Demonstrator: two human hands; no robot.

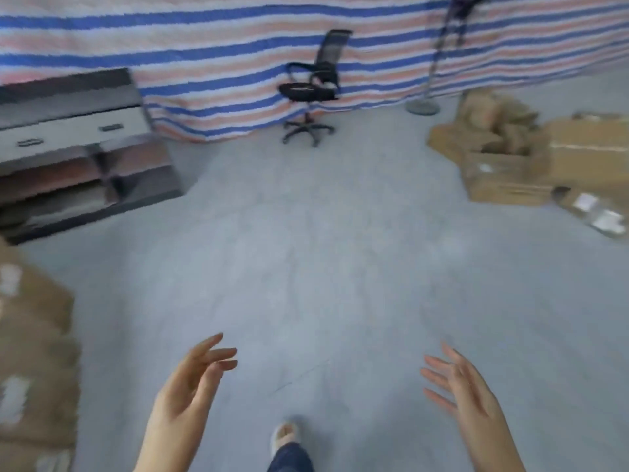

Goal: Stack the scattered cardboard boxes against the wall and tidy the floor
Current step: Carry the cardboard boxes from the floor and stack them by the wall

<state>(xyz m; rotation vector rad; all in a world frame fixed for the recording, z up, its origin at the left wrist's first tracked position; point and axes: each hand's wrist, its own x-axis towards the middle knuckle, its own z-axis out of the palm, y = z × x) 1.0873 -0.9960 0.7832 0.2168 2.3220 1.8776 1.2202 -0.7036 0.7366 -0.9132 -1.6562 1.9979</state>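
We see brown cardboard boxes in two places. One bunch of brown cardboard boxes (510, 158) sits on the floor far ahead of our right hand (471, 393), off to its right side. Some of these boxes are open, with crumpled brown stuff poking out of the top. A flat brown box with white stickers (594, 212) lies just beside them, a bit nearer to us. The other pile of brown cardboard boxes with white labels (34, 352) is just to the left of our left hand (189, 386), close by but not touching it. It looks blurry.

Both hands are held out over the pale grey floor (313, 253) with nothing in them. The fingers (218, 356) of the left hand are spread and loose, a little bent. The fingers (439, 373) of the right hand are spread and loose too. The two hands are well apart, palms turned toward each other.

Between the hands, lower down, we see one foot in a light slipper (285, 434) and a dark blue trouser leg (289, 458).

Far ahead of the fingers stands a black office chair on wheels (313, 86), in front of a blue, pink and white striped sheet (204, 49). Ahead and left of the left hand is a dark low cabinet with grey drawers (75, 148). A thin metal stand with a round base (429, 97) is behind the far boxes.
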